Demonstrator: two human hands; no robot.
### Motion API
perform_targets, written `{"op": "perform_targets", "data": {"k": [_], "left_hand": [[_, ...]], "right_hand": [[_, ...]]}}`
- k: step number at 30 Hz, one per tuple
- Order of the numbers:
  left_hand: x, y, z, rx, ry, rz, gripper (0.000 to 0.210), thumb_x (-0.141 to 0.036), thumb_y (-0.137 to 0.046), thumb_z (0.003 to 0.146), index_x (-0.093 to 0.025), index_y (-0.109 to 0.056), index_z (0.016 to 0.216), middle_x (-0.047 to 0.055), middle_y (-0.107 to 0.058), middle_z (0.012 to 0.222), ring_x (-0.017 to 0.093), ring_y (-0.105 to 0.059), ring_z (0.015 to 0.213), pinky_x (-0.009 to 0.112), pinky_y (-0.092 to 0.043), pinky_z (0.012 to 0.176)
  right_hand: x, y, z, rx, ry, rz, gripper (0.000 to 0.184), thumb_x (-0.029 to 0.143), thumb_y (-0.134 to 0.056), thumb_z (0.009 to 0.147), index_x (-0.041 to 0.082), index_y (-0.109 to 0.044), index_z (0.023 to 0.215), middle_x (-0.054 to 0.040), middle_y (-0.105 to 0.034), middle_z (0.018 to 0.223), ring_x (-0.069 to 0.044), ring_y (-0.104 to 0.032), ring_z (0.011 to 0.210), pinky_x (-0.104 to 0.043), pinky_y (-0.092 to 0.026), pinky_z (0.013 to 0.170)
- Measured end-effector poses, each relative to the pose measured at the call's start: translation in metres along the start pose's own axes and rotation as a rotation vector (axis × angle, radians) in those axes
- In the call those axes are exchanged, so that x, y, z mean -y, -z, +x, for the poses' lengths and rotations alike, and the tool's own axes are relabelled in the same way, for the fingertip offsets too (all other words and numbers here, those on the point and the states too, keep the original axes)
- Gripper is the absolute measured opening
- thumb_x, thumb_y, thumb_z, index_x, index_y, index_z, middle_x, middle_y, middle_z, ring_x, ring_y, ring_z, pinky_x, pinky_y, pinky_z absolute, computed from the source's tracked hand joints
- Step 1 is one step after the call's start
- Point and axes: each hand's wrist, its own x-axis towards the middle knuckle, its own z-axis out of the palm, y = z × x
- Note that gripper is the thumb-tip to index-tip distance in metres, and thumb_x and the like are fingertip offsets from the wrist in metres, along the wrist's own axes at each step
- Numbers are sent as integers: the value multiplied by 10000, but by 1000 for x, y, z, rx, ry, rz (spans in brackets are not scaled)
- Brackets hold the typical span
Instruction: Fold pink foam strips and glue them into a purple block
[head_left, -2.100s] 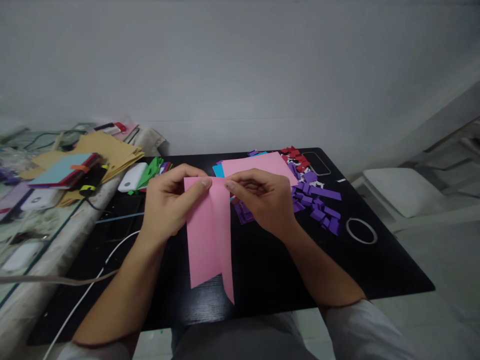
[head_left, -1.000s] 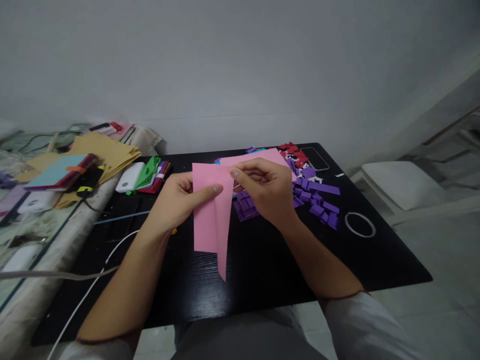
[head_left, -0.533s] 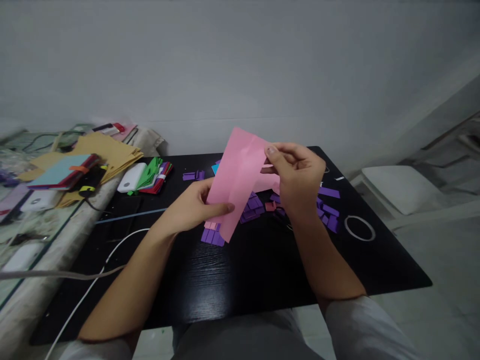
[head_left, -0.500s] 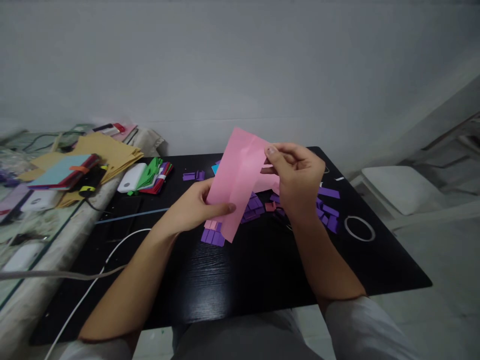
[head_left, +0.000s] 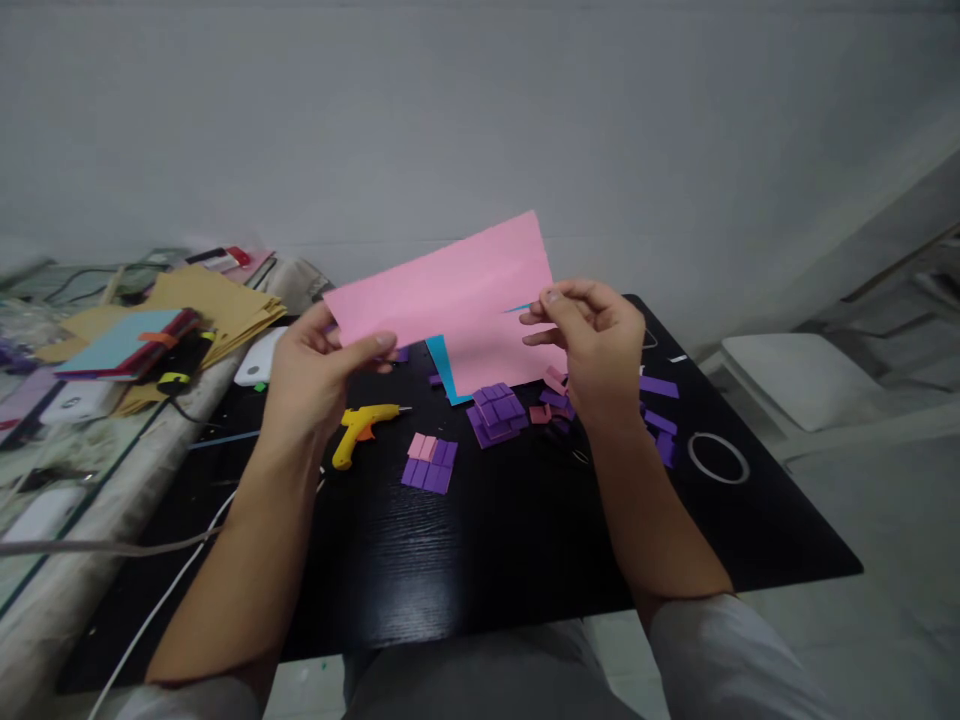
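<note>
A sheet of pink paper is held up above the black table, its long side slanting up to the right. My left hand pinches its lower left corner, thumb in front. At the lower right corner, my right hand grips the edge between thumb and index finger, the other fingers loosely curled. Below the sheet lie another pink sheet and a blue sheet partly under it. Nearer me are a stack of purple folded pieces and a joined block of pink and purple pieces.
A yellow glue gun lies on the black table. To the right are loose purple strips and a white ring. Brown envelopes and a notebook crowd the left side. A white stool stands beyond.
The pink sheet has turned from steep and folded-looking to long and nearly level. My left hand has moved left and up, uncovering the glue gun. My right hand stays nearly in place.
</note>
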Motion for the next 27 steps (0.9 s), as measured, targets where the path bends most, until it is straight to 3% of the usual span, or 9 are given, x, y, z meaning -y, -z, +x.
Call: {"op": "perform_targets", "data": {"k": [3, 8, 10, 12, 16, 19, 22, 24, 27], "left_hand": [[0, -1, 4, -149, -97, -115, 345, -287, -935, 685, -289, -709, 946, -24, -758, 884, 116, -703, 686, 256, -622, 634], [3, -6, 4, -264, -252, -273, 325, -185, -913, 658, -250, -665, 858, -44, -727, 788, 101, -668, 650, 215, -589, 591], [3, -8, 1, -193, -235, -193, 338, -163, -912, 657, -232, -671, 884, -41, -728, 784, 101, -661, 628, 216, -583, 590], [3, -10, -3, -103, -192, -91, 365, -160, -919, 653, -217, -679, 923, -24, -744, 816, 111, -671, 634, 231, -593, 606], [0, -12, -13, 49, -134, 2, 428, -182, -925, 665, -216, -647, 988, -16, -746, 820, 124, -680, 637, 237, -583, 600], [-2, -11, -21, 308, -70, 87, 434, -196, -902, 720, -229, -613, 1042, -25, -723, 811, 127, -672, 625, 218, -531, 543], [-3, -12, -30, 550, -44, 193, 393, -190, -832, 814, -246, -585, 1114, -23, -713, 827, 129, -675, 650, 209, -499, 541], [-5, -14, -35, 620, -53, 234, 376, -179, -787, 857, -258, -563, 1149, -25, -710, 832, 132, -685, 674, 209, -496, 558], [-5, -16, -40, 664, -56, 230, 416, -163, -757, 880, -272, -530, 1212, -28, -714, 830, 133, -687, 665, 213, -492, 561]], "right_hand": [[2, 4, 2, 223, -137, -110, 112, 278, -733, 855, 199, -668, 809, -3, -713, 704, -147, -725, 698, -251, -591, 595], [0, 14, 7, 922, -356, -563, 105, 261, -728, 835, 192, -740, 756, -22, -758, 716, -145, -658, 613, -268, -507, 587], [-6, 19, 10, 813, -272, -731, 106, 202, -673, 843, 195, -749, 768, -39, -767, 752, -180, -679, 658, -297, -511, 620], [-12, 22, 13, 456, -82, -815, 181, 108, -579, 842, 195, -738, 830, -73, -787, 864, -224, -726, 787, -353, -555, 738], [-15, 19, 13, -6, 221, -639, 247, 104, -545, 884, 214, -709, 1033, -104, -782, 1102, -250, -748, 1000, -434, -588, 907], [-6, 8, 3, 60, 247, -315, 193, 278, -693, 915, 228, -682, 1100, -101, -764, 1169, -232, -745, 1064, -415, -593, 983], [4, -3, -10, 422, 75, -120, 589, 373, -919, 749, 247, -638, 1250, -94, -756, 1259, -245, -725, 1175, -404, -568, 1058], [6, -9, -18, 609, -42, -90, 712, 388, -981, 674, 246, -637, 1280, -74, -785, 1173, -239, -742, 1121, -390, -576, 1025], [2, -15, -22, 670, -60, -76, 550, 376, -980, 680, 225, -719, 1140, -43, -788, 1054, -208, -746, 991, -346, -588, 916]]}}
